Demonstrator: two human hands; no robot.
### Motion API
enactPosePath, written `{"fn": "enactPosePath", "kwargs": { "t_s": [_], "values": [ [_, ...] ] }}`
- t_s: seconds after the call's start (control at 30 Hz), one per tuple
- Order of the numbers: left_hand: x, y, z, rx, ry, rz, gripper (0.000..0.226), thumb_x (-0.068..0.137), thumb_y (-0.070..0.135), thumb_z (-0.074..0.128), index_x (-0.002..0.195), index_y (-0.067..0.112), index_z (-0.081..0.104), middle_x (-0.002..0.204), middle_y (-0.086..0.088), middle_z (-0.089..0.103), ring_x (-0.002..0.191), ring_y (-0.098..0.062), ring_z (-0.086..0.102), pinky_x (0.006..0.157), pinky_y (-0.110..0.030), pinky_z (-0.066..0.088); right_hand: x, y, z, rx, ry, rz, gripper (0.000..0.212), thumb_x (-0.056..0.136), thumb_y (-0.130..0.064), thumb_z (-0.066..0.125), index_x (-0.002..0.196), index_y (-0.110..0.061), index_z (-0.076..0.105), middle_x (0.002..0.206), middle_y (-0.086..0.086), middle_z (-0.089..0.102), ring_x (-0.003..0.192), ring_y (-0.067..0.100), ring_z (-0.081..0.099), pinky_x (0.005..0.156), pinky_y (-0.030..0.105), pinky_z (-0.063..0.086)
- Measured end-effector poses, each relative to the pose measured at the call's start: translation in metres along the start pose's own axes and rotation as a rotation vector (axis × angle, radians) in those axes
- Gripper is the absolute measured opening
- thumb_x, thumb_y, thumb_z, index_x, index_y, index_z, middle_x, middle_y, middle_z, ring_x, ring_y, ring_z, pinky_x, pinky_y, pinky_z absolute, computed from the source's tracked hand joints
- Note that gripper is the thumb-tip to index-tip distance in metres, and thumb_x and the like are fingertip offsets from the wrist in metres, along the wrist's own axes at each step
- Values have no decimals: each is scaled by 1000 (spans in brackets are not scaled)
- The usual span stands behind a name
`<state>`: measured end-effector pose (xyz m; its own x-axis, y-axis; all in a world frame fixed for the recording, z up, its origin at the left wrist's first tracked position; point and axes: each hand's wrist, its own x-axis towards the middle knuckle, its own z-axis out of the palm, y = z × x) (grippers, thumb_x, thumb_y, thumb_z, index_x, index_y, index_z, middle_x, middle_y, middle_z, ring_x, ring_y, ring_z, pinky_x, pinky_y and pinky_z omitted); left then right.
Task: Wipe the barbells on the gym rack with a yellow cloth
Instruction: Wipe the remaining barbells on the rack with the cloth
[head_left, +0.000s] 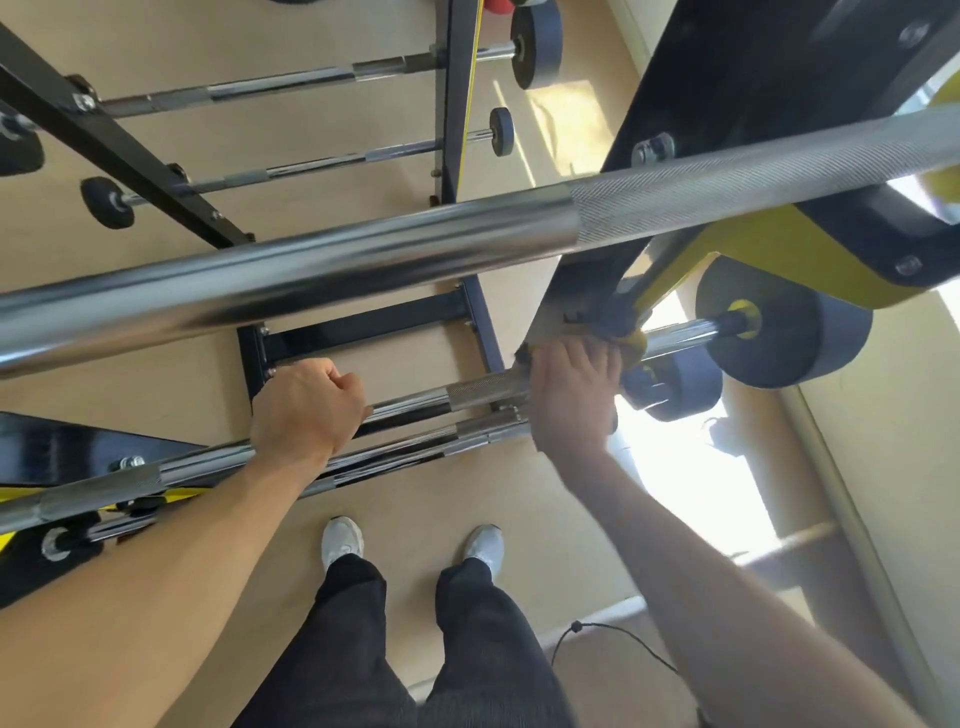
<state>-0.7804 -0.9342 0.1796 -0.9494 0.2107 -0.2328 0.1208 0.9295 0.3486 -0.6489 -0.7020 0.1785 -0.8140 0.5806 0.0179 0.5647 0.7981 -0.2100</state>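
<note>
Person stands over the black-and-yellow gym rack (727, 98), white sneakers (342, 540) on the tan floor. Left hand (306, 410) is curled in a fist around a chrome barbell (467, 389) low on the rack. Right hand (574, 395) is closed over the yellow cloth (631, 343), pressing it around the same bar beside the rack upright, near the black weight plate (789, 338). A thicker knurled bar (363, 260) crosses above, close to the camera. No brand or lettering legible anywhere.
</note>
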Motion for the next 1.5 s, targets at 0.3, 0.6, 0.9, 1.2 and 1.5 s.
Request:
{"fn": "enactPosePath", "kwargs": {
  "t_s": [0.3,0.6,0.9,1.2,1.5],
  "values": [
    [0,-2,-1,-3,12,28,34,90,30,48,59,19,58,50,1,56,48,-18,55,48,-28,51,-28,-74,8,155,-173,-429,36,107,-38,29,110,-24,62,107,-6,66,101,19,55,96,37,39],
    [0,-2,-1,36,6,3,34,87,33,47,57,21,56,49,3,55,49,-18,55,50,-28,51,-1,35,-32,-176,-89,-293,56,103,-34,9,129,-21,57,131,-3,59,122,22,50,107,39,34],
    [-1,2,-1,24,-7,-5,33,90,31,51,59,21,59,50,5,57,49,-13,55,47,-22,43,-27,-5,-2,306,232,-160,36,102,-34,48,98,-12,75,100,2,72,99,24,58,86,41,45],
    [-2,5,-3,24,0,-32,32,87,32,50,59,21,60,51,4,58,50,-14,56,49,-25,48,-10,17,-25,640,249,391,10,96,-20,63,102,-15,68,137,4,38,124,5,30,106,25,33],
    [-4,4,0,-27,40,-8,31,88,29,52,59,20,60,48,7,58,47,-12,57,46,-23,48,-53,-73,3,974,200,570,23,97,-22,61,87,-41,54,135,1,54,115,15,55,90,38,54]
  ]
}}
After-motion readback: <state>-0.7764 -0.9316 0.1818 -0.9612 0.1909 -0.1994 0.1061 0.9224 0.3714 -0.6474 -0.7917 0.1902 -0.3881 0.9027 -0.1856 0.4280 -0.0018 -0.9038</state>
